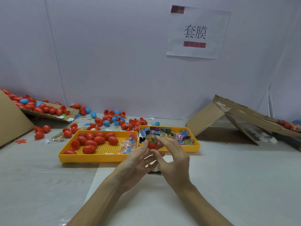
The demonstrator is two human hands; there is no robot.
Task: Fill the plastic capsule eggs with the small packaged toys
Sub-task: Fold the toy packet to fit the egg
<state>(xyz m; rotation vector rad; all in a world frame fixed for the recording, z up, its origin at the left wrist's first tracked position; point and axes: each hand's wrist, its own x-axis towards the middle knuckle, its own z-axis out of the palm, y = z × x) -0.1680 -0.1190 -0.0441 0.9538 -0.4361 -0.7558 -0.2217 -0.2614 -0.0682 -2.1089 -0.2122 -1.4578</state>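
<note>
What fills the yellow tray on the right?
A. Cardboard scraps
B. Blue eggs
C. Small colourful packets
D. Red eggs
C: the right tray holds a heap of small colourful packets, while the red eggs lie in the left tray.

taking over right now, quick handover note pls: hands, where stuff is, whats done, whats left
Left hand: grips a red egg half above the table, with a packaged toy sticking out of its top.
Right hand: fingers straight at the toy, holding nothing.
Supplies: red eggs in the left yellow tray, packets in the right yellow tray, loose red and blue eggs behind.
Done: toy partly in this egg.
Left: seat it, close the egg, then probably the rest.
</note>
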